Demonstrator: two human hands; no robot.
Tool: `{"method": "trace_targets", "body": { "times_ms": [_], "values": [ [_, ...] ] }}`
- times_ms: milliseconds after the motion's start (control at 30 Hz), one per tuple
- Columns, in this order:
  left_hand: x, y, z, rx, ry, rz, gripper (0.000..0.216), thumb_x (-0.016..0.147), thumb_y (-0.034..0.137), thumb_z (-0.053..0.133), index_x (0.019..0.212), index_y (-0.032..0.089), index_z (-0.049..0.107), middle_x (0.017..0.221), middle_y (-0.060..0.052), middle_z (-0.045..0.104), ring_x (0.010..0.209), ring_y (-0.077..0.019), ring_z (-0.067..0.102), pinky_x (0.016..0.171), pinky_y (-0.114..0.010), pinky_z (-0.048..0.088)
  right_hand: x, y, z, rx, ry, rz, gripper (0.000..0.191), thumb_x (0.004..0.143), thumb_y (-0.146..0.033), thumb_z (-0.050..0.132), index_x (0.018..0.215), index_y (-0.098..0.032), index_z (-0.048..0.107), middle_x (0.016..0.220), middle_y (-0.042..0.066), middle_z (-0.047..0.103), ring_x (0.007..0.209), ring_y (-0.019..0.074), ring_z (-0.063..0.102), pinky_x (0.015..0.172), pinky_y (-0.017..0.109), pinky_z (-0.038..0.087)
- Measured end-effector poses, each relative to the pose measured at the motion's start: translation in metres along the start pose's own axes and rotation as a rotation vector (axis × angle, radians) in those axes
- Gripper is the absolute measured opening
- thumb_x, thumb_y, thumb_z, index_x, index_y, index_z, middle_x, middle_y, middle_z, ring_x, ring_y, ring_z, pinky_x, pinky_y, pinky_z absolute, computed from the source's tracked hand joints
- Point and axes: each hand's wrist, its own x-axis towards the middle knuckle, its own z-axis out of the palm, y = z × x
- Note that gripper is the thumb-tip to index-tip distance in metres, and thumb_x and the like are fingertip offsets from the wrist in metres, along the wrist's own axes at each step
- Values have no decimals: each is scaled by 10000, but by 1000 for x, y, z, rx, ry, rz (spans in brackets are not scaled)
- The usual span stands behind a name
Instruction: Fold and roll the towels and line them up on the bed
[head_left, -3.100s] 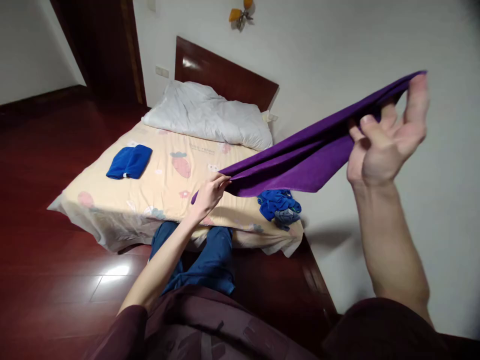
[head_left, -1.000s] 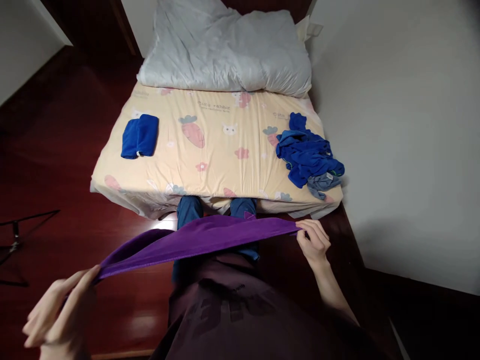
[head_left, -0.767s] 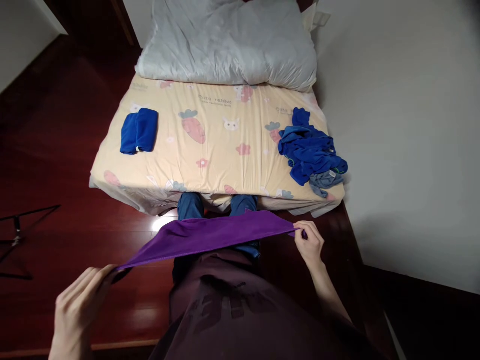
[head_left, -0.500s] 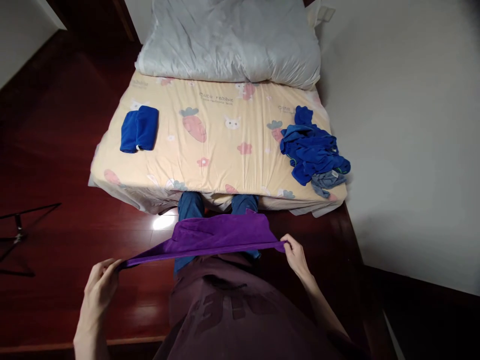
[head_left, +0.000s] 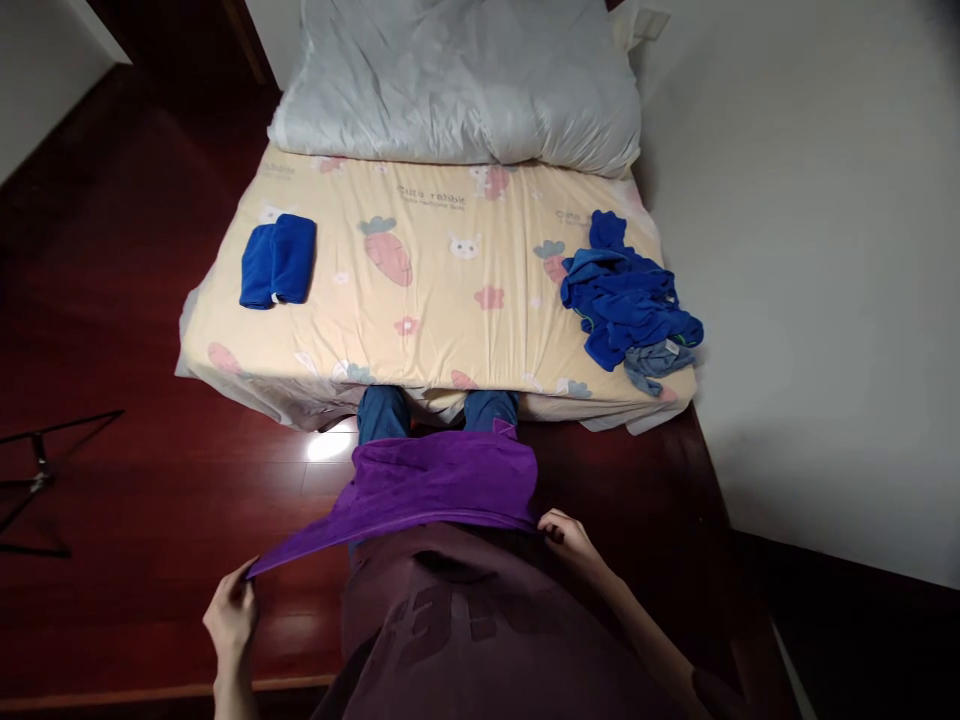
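A purple cloth [head_left: 442,480], perhaps a towel, is stretched across in front of my body, above my thighs. My left hand [head_left: 234,605] pinches its left corner, which is drawn out to a long point. At the other end, my right hand [head_left: 566,540] has its fingers curled on the right corner by my shirt. The far part of the cloth hangs over my legs, with a small loop or tab at its far right edge. Its underside is hidden.
Before me stands a bed [head_left: 442,350] with a printed yellow sheet. On it lie folded blue cloths [head_left: 279,260] at left, a crumpled blue pile [head_left: 626,295] with a grey-blue cloth [head_left: 654,365] at right, and a grey quilt [head_left: 465,90] behind. A black stand [head_left: 37,480] is on the left floor.
Both hands have come closer to my body and inward. The purple cloth's near edge has slackened and dropped toward my shirt, and more of its surface shows.
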Motion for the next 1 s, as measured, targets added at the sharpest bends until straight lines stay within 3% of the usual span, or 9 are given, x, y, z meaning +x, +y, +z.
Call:
{"method": "trace_targets", "body": {
  "times_ms": [133,233,400,500,600,667,800,900,1000],
  "values": [
    [2,-8,-10,-106,54,-106,455,791,477,533,1088,209,751,1007,-83,766,923,-298,739,874,-410,590,-1,24,17,4,91,28,218,748,-297,554,833,-214,736,796,57,688,732,208,628,709,310,498],
    [7,-9,-21,-189,-11,-124,471,739,529,584,1054,228,764,982,-78,775,875,-308,747,826,-419,614,-6,33,24,50,100,42,252,828,-379,562,818,-209,747,786,67,716,725,225,650,713,330,522],
    [8,5,-38,-302,-96,-99,501,676,628,677,946,220,783,1156,-109,769,1064,-367,732,929,-466,614,-15,22,28,191,55,6,387,916,-532,616,827,-195,784,904,94,764,824,244,702,751,329,566],
    [3,20,-54,-370,-137,-190,547,618,658,747,923,206,799,1115,-105,783,937,-360,756,892,-497,630,-17,12,17,217,126,13,412,921,-574,646,894,-205,827,1066,124,788,971,278,737,868,370,598],
    [1,32,-72,-402,-151,-307,518,557,631,809,881,227,824,880,-63,792,778,-345,757,851,-526,637,-13,8,-8,218,248,37,454,901,-614,659,850,-201,841,1168,160,781,1004,305,753,828,394,636],
    [7,39,-85,-412,-148,-313,428,542,627,810,832,313,836,769,-18,772,767,-354,756,843,-541,633,-3,4,-32,228,343,29,449,896,-605,666,922,-195,848,1136,161,789,862,264,759,738,374,646],
    [49,69,-114,-380,-152,-82,304,589,697,743,816,506,812,711,47,737,715,-336,725,823,-543,620,41,-18,-97,236,490,-64,380,867,-497,721,1062,-190,829,868,82,796,677,187,702,719,347,638],
    [100,116,-136,-316,-117,141,353,660,654,762,942,449,825,738,24,730,744,-305,719,866,-498,621,94,-50,-148,236,492,-146,366,813,-474,772,1010,-171,831,722,52,757,653,186,702,710,340,641],
    [152,179,-149,-429,33,242,444,734,593,771,1042,276,815,796,-23,744,699,-248,720,808,-433,644,147,-91,-190,296,508,-217,413,746,-484,833,978,-142,824,694,66,756,618,191,711,650,325,641]
  ]
}}
